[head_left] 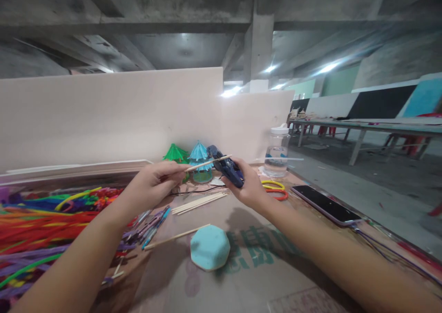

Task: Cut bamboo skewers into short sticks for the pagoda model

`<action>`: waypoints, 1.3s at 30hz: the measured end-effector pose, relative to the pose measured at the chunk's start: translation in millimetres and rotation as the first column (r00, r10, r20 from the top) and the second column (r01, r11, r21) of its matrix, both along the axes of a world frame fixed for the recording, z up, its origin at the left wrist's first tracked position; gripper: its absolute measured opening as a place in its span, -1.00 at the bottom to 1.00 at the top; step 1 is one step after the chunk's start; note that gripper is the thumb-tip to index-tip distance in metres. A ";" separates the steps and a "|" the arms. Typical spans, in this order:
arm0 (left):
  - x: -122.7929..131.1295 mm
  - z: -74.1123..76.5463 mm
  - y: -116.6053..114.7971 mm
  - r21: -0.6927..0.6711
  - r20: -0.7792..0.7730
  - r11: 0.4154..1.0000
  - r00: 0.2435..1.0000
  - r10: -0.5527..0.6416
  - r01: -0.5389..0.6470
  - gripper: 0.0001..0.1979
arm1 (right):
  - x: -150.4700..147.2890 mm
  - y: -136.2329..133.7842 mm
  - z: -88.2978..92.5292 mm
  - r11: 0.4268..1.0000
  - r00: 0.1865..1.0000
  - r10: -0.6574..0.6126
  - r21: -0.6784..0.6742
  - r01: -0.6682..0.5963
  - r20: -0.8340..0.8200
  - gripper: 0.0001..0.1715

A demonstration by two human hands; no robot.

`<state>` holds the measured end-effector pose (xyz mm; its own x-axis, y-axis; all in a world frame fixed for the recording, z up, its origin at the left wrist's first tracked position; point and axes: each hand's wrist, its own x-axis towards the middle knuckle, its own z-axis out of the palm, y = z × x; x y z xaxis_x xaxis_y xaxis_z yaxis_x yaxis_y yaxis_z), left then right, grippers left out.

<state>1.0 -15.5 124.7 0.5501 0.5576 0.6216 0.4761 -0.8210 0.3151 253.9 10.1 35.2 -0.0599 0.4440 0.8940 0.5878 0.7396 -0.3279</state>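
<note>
My left hand (pixel 152 184) pinches a thin wooden stick (pixel 208 163) that slants up to the right. My right hand (pixel 247 186) grips a dark blue glue gun (pixel 226 167), its nozzle close to the stick's upper part. Both are held above the cardboard-covered table (pixel 262 276). Just behind them stand a blue paper umbrella model (pixel 199 156) and a green one (pixel 175 153). A light blue octagonal piece (pixel 209 247) lies flat on the cardboard in front of my arms, with a loose stick (pixel 176 236) beside it.
A heap of coloured pipe cleaners (pixel 37 221) fills the left side. Several sticks (pixel 198 202) lie under my hands. A clear jar (pixel 277 154), yellow and red rings (pixel 274 188) and a phone (pixel 326 204) sit to the right. A white partition (pixel 110 115) stands behind.
</note>
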 end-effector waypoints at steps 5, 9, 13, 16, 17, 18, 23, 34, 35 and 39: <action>0.8 1.3 0.5 -0.001 -0.003 1.000 1.000 -0.020 0.020 -0.68 | 0.0 -1.0 -0.8 0.999 1.000 0.006 -0.034 -0.007 -0.018 -0.57; -0.1 0.6 1.0 -0.011 -0.009 1.000 1.000 -0.001 0.001 -0.67 | -1.2 -6.5 2.7 0.996 1.000 0.017 -0.081 -0.019 -0.023 -0.65; 1.9 1.2 -0.5 -0.016 -0.029 0.999 0.999 0.044 -0.045 -0.65 | -3.5 -10.4 5.7 0.991 1.000 -0.024 -0.129 0.023 -0.006 -0.68; 4.1 1.0 -0.4 -0.011 -0.036 0.998 0.998 0.053 -0.054 -0.65 | -4.6 -10.2 5.8 0.981 0.997 -0.076 -0.180 0.073 -0.005 -0.64; 4.2 0.6 0.1 -0.014 -0.042 0.998 0.997 0.059 -0.059 -0.64 | -4.6 -9.6 5.6 0.978 0.996 -0.091 -0.188 0.089 -0.002 -0.62; 3.9 0.1 0.9 -0.018 -0.050 0.998 0.997 0.065 -0.066 -0.63 | -4.6 -8.9 5.2 0.977 0.995 -0.100 -0.190 0.099 0.002 -0.61; -3.7 -1.4 6.6 -0.083 -0.111 0.986 0.984 0.138 -0.148 -0.55 | -2.1 -5.9 4.3 0.982 0.996 -0.034 -0.187 0.019 -0.079 -0.68; 18.6 -49.1 46.0 -0.177 -0.611 0.950 0.785 0.098 -0.256 -0.74 | 16.0 17.8 -13.5 0.937 0.990 -0.134 -0.331 0.115 -0.035 -0.53; 26.7 -55.1 43.0 -0.164 -0.605 0.955 0.790 0.099 -0.245 -0.73 | 17.8 20.5 -17.2 0.923 0.987 -0.161 -0.353 0.153 0.005 -0.52; 76.7 -78.8 -1.0 -0.205 -0.573 0.978 0.814 -0.095 -0.030 -0.72 | 23.3 27.6 -27.0 0.868 0.966 -0.219 -0.425 0.257 0.138 -0.48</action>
